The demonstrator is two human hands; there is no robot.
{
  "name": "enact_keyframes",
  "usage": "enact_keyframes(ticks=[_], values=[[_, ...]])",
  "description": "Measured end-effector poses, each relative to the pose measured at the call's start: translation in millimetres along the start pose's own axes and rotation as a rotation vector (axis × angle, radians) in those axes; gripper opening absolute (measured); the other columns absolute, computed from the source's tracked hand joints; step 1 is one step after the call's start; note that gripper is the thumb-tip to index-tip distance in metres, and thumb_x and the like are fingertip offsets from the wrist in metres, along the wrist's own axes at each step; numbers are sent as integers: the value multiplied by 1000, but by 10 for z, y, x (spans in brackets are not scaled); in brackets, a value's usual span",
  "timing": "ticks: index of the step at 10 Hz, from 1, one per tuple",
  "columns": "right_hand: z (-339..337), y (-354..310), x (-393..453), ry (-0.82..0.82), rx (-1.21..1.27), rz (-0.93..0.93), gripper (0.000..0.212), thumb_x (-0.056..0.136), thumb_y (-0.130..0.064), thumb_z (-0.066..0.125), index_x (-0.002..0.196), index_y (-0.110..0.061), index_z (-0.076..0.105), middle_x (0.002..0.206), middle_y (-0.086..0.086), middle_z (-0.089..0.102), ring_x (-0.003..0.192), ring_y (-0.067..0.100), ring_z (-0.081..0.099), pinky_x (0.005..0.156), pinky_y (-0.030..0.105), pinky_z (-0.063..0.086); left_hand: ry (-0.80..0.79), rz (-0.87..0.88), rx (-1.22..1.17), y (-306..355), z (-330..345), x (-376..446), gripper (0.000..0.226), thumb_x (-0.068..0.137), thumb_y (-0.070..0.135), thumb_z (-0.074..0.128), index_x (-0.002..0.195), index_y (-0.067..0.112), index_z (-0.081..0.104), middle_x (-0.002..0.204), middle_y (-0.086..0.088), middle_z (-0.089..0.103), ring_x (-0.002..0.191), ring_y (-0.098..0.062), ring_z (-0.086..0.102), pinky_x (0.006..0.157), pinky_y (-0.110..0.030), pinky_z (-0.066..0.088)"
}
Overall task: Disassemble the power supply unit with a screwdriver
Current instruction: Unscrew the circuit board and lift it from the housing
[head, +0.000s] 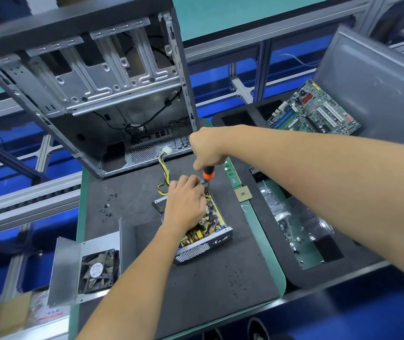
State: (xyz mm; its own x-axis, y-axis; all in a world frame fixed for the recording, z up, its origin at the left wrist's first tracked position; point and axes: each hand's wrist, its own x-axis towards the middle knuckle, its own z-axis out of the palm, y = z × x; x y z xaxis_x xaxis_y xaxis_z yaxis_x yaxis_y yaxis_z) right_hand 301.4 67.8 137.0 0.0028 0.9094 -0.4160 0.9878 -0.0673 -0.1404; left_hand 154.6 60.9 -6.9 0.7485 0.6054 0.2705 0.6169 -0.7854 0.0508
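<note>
- One opened metal power supply unit (pixel 203 244), its yellow circuit board bare and its perforated wall toward the near edge, lies at the middle of the dark foam mat (pixel 196 285) on the bench.
- The left hand (pixel 186 204) rests on the unit's far end, fingers curled over its top edge.
- The right hand (pixel 206 148) grips the orange-and-black screwdriver (pixel 208 179) from above, shaft upright and tip down at the unit's far right corner.
- A yellow-and-black cable bundle with a white plug (pixel 164 165) trails from the unit toward the far edge.
- Small black screws (pixel 107 207) lie scattered on the mat, left of the unit.
- A grey metal cover holding a black fan (pixel 98 271) sits at the near left corner.
- A green memory stick (pixel 231 174) and a square processor chip (pixel 243 194) lie near the mat's right edge.
- An empty grey computer case (pixel 93 89) stands at the far left, and a green motherboard (pixel 316 111) lies at the far right.
</note>
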Motion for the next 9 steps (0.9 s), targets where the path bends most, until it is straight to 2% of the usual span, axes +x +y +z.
enact_keyframes(ticks=[1,2,7,9], values=[[10,12,10,8,-83,-40,37,85,-25,57,56,-10,42,64,12,54,59,24,47,49,27,35,-9,-2,7,1,-3,2,30,80,24,37,71,12,62,96,0,60,86,-26,50,70,-39,39],[-6,6,-3,-5,-67,-51,37,86,-26,56,56,-9,42,65,14,54,60,24,48,49,27,35,-15,-5,8,0,2,7,29,80,24,38,72,12,63,96,0,59,86,-25,49,71,-39,38],[10,4,-13,1,-100,-81,39,88,-27,57,57,-9,41,66,14,54,62,24,49,52,28,37,-6,-1,11,-12,17,3,31,80,26,35,71,13,61,95,1,59,85,-24,49,70,-38,36],[11,-84,-44,19,-127,-155,40,83,-21,62,56,-13,33,61,14,48,62,24,45,58,32,37,3,-5,-8,-5,19,10,31,79,25,34,68,12,60,96,0,62,86,-25,50,70,-38,37]])
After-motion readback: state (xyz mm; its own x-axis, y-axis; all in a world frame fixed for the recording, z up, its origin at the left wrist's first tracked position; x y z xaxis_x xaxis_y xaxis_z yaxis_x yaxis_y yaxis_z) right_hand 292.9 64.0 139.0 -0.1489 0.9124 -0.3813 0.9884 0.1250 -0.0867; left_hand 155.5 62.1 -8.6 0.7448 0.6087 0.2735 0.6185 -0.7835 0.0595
